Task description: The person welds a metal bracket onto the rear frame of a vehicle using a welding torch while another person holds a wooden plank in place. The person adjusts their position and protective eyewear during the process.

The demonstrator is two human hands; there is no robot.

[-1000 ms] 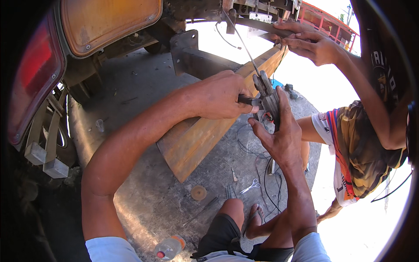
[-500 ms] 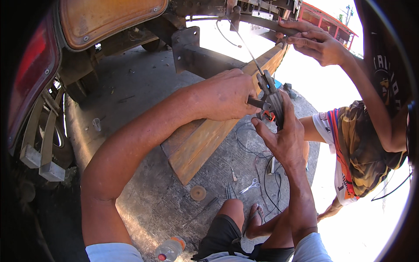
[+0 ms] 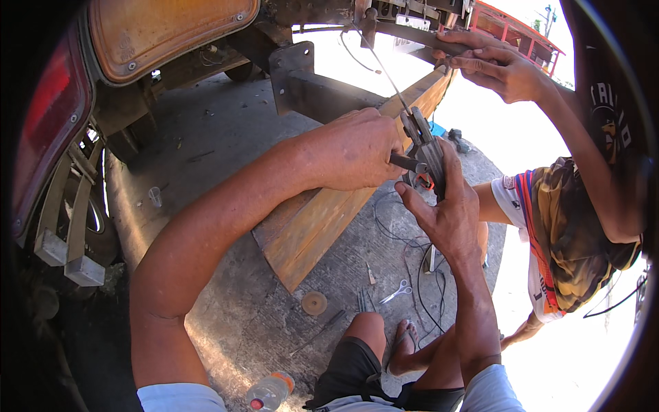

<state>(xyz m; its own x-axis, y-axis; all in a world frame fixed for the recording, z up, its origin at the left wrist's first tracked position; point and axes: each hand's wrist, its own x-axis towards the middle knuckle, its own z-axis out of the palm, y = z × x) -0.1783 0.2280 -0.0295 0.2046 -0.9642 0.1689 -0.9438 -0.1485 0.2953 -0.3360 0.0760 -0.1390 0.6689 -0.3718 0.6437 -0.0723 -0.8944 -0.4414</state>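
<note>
My right hand (image 3: 449, 213) is closed around a grey metal plier-like tool (image 3: 431, 147), its thumb spread on the near side. From the tool's jaws a thin rod (image 3: 388, 72) runs up and away toward the dark metal frame. My left hand (image 3: 360, 150) is a fist around a dark round bar (image 3: 408, 163), whose end pokes out beside the tool. Under that hand a wooden beam (image 3: 316, 237) slants from near to far right. A dark metal bracket (image 3: 322, 96) stands just beyond it. Another person's hands (image 3: 498, 69) rest on a metal piece at the beam's far end.
Scissors (image 3: 397, 292), a round disc (image 3: 314, 303), black cables (image 3: 439, 288) and a plastic bottle (image 3: 270, 391) lie on the concrete. An orange vehicle lamp (image 3: 171, 34) overhangs the upper left. The other person's shorts (image 3: 576, 233) are close at right.
The view has shifted very slightly. Both of my hands keep their grips in nearly the same place, and the other person's hands stay at the beam's end.
</note>
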